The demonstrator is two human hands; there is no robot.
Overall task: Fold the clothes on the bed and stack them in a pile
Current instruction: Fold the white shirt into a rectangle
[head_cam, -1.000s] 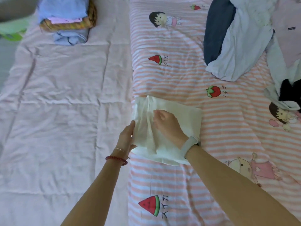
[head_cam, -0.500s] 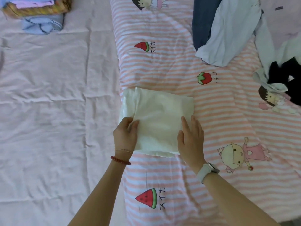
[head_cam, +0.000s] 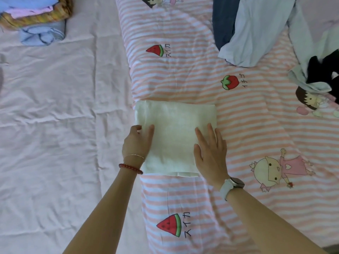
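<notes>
Folded stack (head_cam: 31, 13) at the bed's far left corner and unfolded clothes (head_cam: 256, 28) at its far right, both cut by the frame edge; white garment (head_cam: 174, 132) partly hidden under left hand (head_cam: 136, 143) and right hand (head_cam: 211, 153)

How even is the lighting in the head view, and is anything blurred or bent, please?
Head view: soft, even light, no glare, faint shadows only; the folded cream-white cloth looks washed out; a small blocky patch sits on the left hand; the right hand is sharp; no obvious wide-angle bending.
</notes>
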